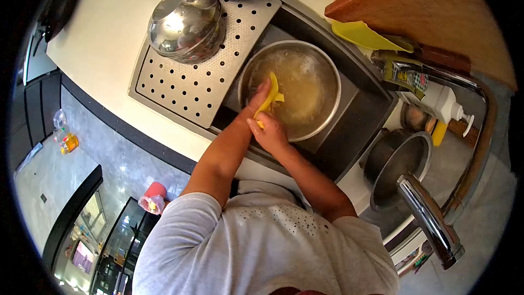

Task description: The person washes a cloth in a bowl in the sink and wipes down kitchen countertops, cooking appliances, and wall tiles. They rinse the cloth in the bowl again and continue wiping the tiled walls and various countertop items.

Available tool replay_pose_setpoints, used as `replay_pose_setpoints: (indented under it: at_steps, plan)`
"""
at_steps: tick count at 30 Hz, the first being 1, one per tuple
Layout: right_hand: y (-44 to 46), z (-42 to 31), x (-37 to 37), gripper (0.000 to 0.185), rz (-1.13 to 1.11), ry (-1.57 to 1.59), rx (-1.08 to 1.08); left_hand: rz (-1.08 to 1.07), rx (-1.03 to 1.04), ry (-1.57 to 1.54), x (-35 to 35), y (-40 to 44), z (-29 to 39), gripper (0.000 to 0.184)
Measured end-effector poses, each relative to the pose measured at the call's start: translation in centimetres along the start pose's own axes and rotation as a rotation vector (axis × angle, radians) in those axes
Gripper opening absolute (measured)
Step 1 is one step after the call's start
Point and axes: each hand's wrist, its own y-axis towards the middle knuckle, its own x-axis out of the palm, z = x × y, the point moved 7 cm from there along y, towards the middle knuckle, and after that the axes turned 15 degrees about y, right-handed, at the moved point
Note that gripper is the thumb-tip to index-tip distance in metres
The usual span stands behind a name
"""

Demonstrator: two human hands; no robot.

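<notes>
A bright yellow, thin, flexible piece (271, 94) runs along my left hand (260, 96), over a wide metal bowl (337, 79). I cannot tell whether it is a cloth or a glove. My left hand lies against it edge-on, seemingly gripping it, with most of its fingers hidden. Just below, my right hand (271, 134) is closed near the left wrist, around the piece's lower end (260, 124). Cloudy yellowish water (302, 95) fills the bowl, which stands in a dark sink (349, 131).
On a perforated drainer (185, 84) left of the sink sits an upturned shiny metal bowl (183, 24). To the right are a dark pot (396, 166), a chrome faucet (428, 221) and a white pump bottle (439, 101). A yellow scoop-like thing (365, 35) lies by the wooden board (420, 11).
</notes>
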Motion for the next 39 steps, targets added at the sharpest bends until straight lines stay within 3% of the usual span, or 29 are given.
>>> replay_pose_setpoints:
  at_steps: [1,2,4,6,8,9,11,12,13,16,17,19,20,21,23,24,25,27,28,30,31,33,35,37,39]
  plan:
    - [0.4,-0.3,0.3,0.026,-0.008,-0.049,-0.015,0.015,0.079,0.088,0.1,-0.5,0.7,0.061]
    - [1.0,0.2,0.6,0.026,-0.010,-0.045,-0.017,0.136,0.046,0.072,-2.6,5.4,-4.0,0.051]
    - [2.1,-0.6,0.0,0.033,0.177,-0.069,-0.322,0.087,0.026,-0.031,-2.1,4.6,-4.8,0.049]
    - [3.7,0.5,-1.5,0.032,0.287,-0.069,-0.254,-0.029,-0.014,-0.250,-0.4,2.6,-6.0,0.046]
    - [6.0,4.1,-3.9,0.034,0.335,-0.126,0.082,-0.150,-0.051,-0.475,2.0,0.6,-6.4,0.043]
    - [6.7,5.7,-4.8,0.034,0.322,-0.151,0.041,-0.148,-0.053,-0.476,3.2,-0.8,-5.7,0.043]
    - [7.8,6.8,-6.4,0.034,0.311,-0.174,-0.011,0.163,0.027,-0.156,3.9,-4.0,-1.3,0.038]
    - [7.7,8.0,-7.2,0.036,0.324,-0.172,0.172,0.227,-0.156,-0.233,4.8,-6.0,-0.5,0.044]
    - [7.1,9.3,-8.2,0.038,0.334,-0.171,0.359,0.230,-0.159,-0.240,4.7,-6.2,-0.3,0.044]
    - [8.6,26.0,-13.1,0.039,0.699,-0.102,0.381,0.128,0.097,-0.195,3.7,-5.3,2.9,0.065]
    - [8.7,24.0,-12.5,0.039,0.692,-0.101,0.377,0.134,0.102,-0.198,3.7,-6.0,4.2,0.065]
    - [5.1,17.9,-12.6,0.040,0.990,0.496,0.087,0.283,0.105,-0.249,3.9,-8.4,6.8,0.076]
    - [4.7,17.2,-12.1,0.035,0.824,-0.239,0.014,0.297,0.036,-0.199,2.9,-6.7,5.1,0.084]
    - [3.9,16.6,-12.2,0.035,0.826,-0.243,0.006,0.291,0.042,-0.203,2.6,-5.7,4.3,0.084]
    - [4.8,16.8,-6.9,0.035,0.056,-0.672,0.067,0.210,0.126,-0.084,2.0,-4.4,3.7,0.087]
    - [4.8,18.3,-6.6,0.040,0.007,-0.462,0.164,0.218,0.122,-0.081,1.1,-3.7,2.7,0.087]
    - [4.9,18.3,-7.0,0.040,0.006,-0.454,0.168,0.296,0.193,0.021,0.1,-3.2,2.8,0.087]
    - [4.7,19.4,-9.4,0.037,0.026,-0.693,0.421,0.363,0.265,0.125,-0.1,-3.0,3.3,0.087]
    - [4.7,20.7,-9.4,0.037,0.030,-0.696,0.426,0.360,0.233,0.149,0.6,-3.8,3.9,0.087]
    - [3.6,23.0,-10.2,0.035,0.577,0.048,0.398,0.348,0.199,0.176,0.7,-3.4,3.4,0.086]
    - [3.4,20.8,-9.5,0.035,0.583,0.046,0.396,0.246,0.086,0.074,0.2,-1.4,1.2,0.082]
    - [2.9,12.7,-5.2,0.029,0.300,0.536,0.331,0.146,-0.028,-0.030,-0.9,0.9,-1.6,0.079]
    - [1.3,9.1,-2.4,0.023,-0.004,0.419,0.052,-0.052,-0.063,-0.191,-0.4,1.8,-2.8,0.080]
    - [-0.9,3.6,-0.8,0.018,-0.058,0.329,-0.049,-0.105,-0.096,-0.307,0.5,0.9,-2.0,0.075]
    - [-1.0,-0.4,0.4,0.018,-0.048,0.158,-0.102,0.098,-0.109,0.126,-1.3,0.7,-2.2,0.070]
